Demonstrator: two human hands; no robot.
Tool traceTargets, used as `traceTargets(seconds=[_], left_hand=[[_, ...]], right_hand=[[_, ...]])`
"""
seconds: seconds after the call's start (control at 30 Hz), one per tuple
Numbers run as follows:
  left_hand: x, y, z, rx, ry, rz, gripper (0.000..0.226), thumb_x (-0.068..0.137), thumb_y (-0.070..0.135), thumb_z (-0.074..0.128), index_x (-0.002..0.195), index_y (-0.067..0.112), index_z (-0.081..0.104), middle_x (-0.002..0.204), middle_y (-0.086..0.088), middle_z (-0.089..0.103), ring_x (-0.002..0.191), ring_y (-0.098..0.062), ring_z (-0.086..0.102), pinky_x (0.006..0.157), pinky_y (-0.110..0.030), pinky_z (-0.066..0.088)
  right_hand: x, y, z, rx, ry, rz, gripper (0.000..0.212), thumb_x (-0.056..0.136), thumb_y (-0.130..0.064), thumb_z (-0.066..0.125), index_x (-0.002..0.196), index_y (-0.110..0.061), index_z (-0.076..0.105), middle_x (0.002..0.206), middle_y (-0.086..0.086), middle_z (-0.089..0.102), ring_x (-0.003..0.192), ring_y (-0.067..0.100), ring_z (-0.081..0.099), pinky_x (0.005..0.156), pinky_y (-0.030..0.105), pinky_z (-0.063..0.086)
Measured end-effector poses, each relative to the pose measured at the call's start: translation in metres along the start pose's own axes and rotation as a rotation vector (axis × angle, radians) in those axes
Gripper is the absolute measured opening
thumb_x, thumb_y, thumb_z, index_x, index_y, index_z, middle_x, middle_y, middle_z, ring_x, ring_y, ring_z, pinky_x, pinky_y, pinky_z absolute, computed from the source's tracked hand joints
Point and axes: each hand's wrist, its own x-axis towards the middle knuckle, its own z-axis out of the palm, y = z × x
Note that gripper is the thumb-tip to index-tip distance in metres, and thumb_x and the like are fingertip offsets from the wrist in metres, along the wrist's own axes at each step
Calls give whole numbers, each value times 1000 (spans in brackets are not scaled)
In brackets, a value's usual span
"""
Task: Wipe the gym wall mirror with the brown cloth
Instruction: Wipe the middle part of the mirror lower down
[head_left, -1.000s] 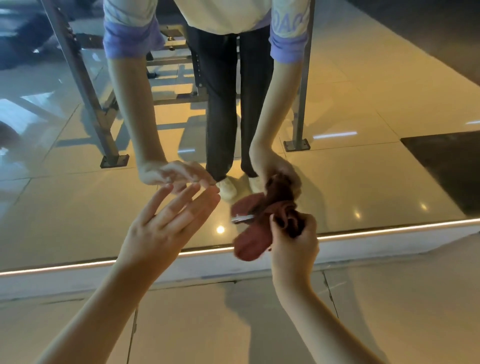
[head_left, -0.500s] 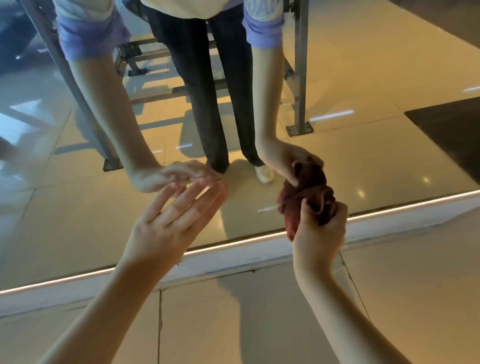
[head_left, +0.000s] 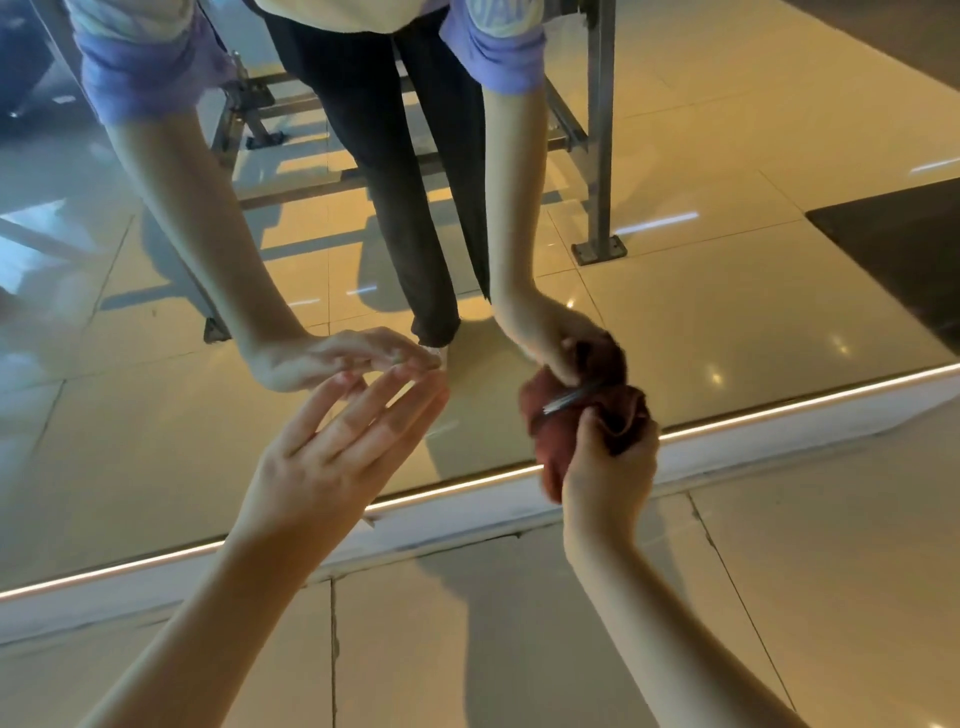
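The wall mirror (head_left: 727, 322) fills the upper part of the view and reaches down almost to the floor. My right hand (head_left: 608, 467) grips the bunched brown cloth (head_left: 550, 441) and presses it against the glass near the mirror's lower edge, at the right of centre. My left hand (head_left: 332, 457) has straight, spread fingers whose tips touch the glass to the left of the cloth. Both arms, the cloth and my legs show again as a reflection in the mirror.
A white ledge with a lit strip (head_left: 467, 499) runs along the mirror's foot. Beige floor tiles (head_left: 805, 597) lie below it. The reflection shows a metal gym frame with a bolted post (head_left: 600, 156) and a dark mat (head_left: 904, 249).
My right hand has carried the cloth to the right along the lower glass. My left hand stays on the mirror. The view has come closer to the glass.
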Motion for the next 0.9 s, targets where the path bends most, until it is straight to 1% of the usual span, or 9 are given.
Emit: traceTargets(seconds=[0.07, 0.17, 0.23, 0.33, 0.4, 0.5, 0.63, 0.77, 0.9], left_hand=[[0, 0, 0, -2, 7, -2, 40, 106, 3, 39, 144, 11, 46, 147, -5, 42, 134, -22, 41, 118, -39, 21], [-1, 2, 1, -6, 15, -12, 39, 106, 3, 39, 144, 11, 46, 147, -5, 42, 134, -22, 40, 117, -40, 21], [-2, 3, 3, -5, 17, -17, 40, 106, 4, 40, 145, 11, 45, 147, -5, 42, 134, -23, 40, 118, -40, 20], [-4, 4, 5, 3, 16, -18, 41, 105, 6, 43, 146, 11, 45, 148, -5, 42, 135, -23, 39, 119, -41, 20], [-4, 4, 6, 7, 14, -14, 40, 105, 7, 43, 145, 11, 45, 148, -5, 43, 135, -23, 40, 118, -41, 21], [-3, 4, 6, 18, 28, -11, 38, 105, 8, 45, 142, 11, 49, 145, -5, 54, 133, -22, 42, 116, -40, 23], [-2, 3, 6, -2, 37, -6, 37, 105, 6, 44, 141, 11, 50, 143, -5, 55, 131, -22, 44, 116, -40, 23], [-4, 4, 7, 10, 43, -11, 37, 105, 8, 44, 142, 11, 50, 145, -4, 53, 131, -22, 44, 116, -40, 23], [-7, 4, 8, 28, 24, -1, 40, 105, 7, 42, 145, 11, 45, 147, -4, 42, 133, -22, 41, 116, -41, 21]], right_hand=[[-12, 1, 3, -31, -96, 10, 14, 95, -14, 62, 92, -20, 50, 89, -4, 60, 93, 26, 62, 81, 37, 48], [-12, -15, -5, -2, -118, -58, 20, 93, -17, 65, 87, -29, 51, 88, -7, 61, 87, 16, 62, 79, 36, 50], [-4, -20, -10, 82, -37, -62, 16, 93, -19, 66, 100, -27, 54, 96, -11, 61, 92, 14, 62, 81, 31, 50], [-5, -15, -3, 110, 52, 36, 35, 98, -20, 60, 131, -16, 50, 111, -8, 58, 100, 13, 56, 81, 25, 45], [-15, -11, 7, 78, 26, 64, 40, 100, -17, 56, 138, -11, 47, 117, -1, 56, 104, 16, 54, 82, 21, 42], [-19, -11, 7, 61, -19, 62, 31, 100, -17, 55, 129, -9, 52, 112, 3, 60, 104, 22, 59, 82, 28, 45], [-2, -23, -2, 151, 73, 61, 23, 101, -21, 54, 123, -19, 52, 108, -4, 59, 99, 17, 59, 82, 29, 49], [-23, -28, 12, 175, -4, 108, 43, 102, -17, 49, 144, -15, 39, 118, -2, 53, 99, 15, 54, 68, 17, 43], [-42, -28, 14, 165, -148, 22, 37, 98, -13, 57, 131, -17, 40, 105, -11, 53, 93, 2, 57, 66, 6, 51]])
